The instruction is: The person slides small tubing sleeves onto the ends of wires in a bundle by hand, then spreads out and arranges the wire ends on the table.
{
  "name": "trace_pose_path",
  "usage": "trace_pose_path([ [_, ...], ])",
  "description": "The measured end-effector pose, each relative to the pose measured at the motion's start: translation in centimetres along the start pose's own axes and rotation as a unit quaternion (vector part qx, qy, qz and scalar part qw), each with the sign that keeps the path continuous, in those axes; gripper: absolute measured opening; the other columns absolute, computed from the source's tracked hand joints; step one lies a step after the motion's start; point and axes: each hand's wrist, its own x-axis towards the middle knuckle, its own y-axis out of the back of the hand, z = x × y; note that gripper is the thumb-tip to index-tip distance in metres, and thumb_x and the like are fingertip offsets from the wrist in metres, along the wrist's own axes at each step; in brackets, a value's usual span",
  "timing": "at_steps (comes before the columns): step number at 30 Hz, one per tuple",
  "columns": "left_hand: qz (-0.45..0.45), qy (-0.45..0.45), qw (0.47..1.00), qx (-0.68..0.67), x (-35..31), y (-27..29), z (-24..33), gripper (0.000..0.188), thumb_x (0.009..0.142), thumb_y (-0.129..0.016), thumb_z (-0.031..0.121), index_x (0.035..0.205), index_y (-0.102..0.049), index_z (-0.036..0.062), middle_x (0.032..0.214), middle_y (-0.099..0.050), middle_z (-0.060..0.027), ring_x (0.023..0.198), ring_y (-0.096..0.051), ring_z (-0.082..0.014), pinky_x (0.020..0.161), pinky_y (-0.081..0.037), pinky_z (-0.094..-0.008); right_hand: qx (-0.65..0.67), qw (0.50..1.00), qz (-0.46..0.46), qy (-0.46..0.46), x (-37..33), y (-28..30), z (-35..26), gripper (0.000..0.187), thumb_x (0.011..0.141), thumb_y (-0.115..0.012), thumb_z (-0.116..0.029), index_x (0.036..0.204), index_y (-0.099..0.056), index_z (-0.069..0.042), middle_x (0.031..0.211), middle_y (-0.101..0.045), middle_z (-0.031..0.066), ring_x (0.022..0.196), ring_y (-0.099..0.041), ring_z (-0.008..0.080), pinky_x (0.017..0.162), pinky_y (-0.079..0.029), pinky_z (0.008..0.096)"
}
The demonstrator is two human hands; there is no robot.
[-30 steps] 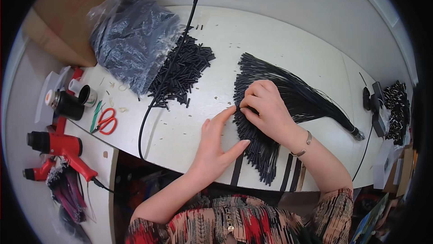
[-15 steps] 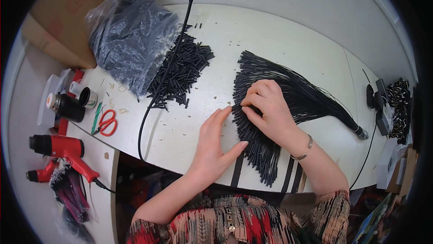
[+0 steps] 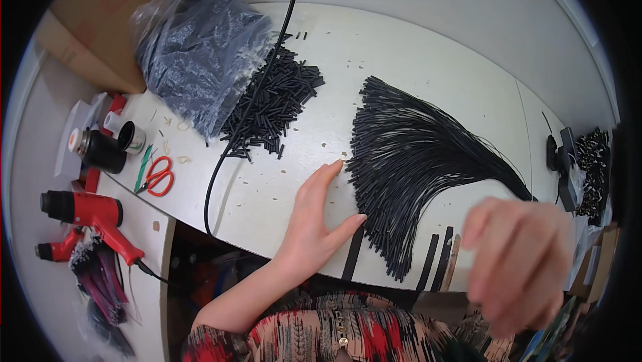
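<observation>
A fanned bundle of thin black wires (image 3: 428,154), tipped with short black sleeves, spreads over the white table and narrows toward the right. My left hand (image 3: 311,218) lies at the left edge of the fan. Its thumb stands apart from the fingers, and the fingertips are close to the sleeved ends; nothing shows in its grasp. Raised at the lower right, my right hand (image 3: 515,261) is smeared by motion, covering the bundle's narrow end. Whether its fingers hold anything cannot be made out.
Loose black tube pieces (image 3: 287,94) lie heaped beside a clear plastic bag (image 3: 204,61), crossed by a black cable (image 3: 247,118). Orange-handled scissors (image 3: 159,176), a dark jar (image 3: 103,151) and a red heat gun (image 3: 93,211) sit to the left. A cardboard box (image 3: 100,27) stands behind.
My right hand has left the sleeved ends of the wires and moved right and toward me, uncovering the fan. My left hand has stayed nearly in place. The view has shifted slightly.
</observation>
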Motion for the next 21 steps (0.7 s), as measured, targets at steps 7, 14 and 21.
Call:
trace_pose_path([
  [7,0.017,0.002,1.000,0.003,-0.9,0.2,-0.7,0.076,0.086,-0.076,0.020,0.149,-0.037,0.0010,0.148,-0.040,-0.0240,0.141,-0.034,-0.0402,0.117,-0.031,-0.0457,0.128,0.987,-0.092,-0.014,1.3,-0.2,-2.4,0.011,0.092,-0.072,-0.018,0.103,-0.074,-0.015,0.105,-0.074,-0.0030,0.103,-0.062,0.0191,0.103,-0.042,0.0474],
  [14,0.022,-0.020,1.000,0.003,-0.7,-0.1,-0.7,0.077,0.086,-0.077,0.019,0.149,-0.037,0.0013,0.147,-0.042,-0.0242,0.141,-0.035,-0.0401,0.116,-0.032,-0.0461,0.125,0.991,-0.026,-0.041,1.3,-1.7,-4.6,0.021,0.087,-0.073,0.002,0.098,-0.074,-0.016,0.103,-0.073,-0.0075,0.097,-0.065,0.0114,0.098,-0.049,0.0392],
  [21,0.014,-0.012,1.000,0.005,-0.6,0.2,-0.6,0.077,0.086,-0.077,0.018,0.149,-0.037,0.0011,0.148,-0.042,-0.0237,0.141,-0.034,-0.0398,0.116,-0.031,-0.0455,0.135,0.985,0.036,-0.100,0.9,-2.2,-5.3,0.019,0.086,-0.073,0.003,0.090,-0.073,-0.016,0.106,-0.070,-0.0074,0.096,-0.067,0.0108,0.098,-0.052,0.0383],
])
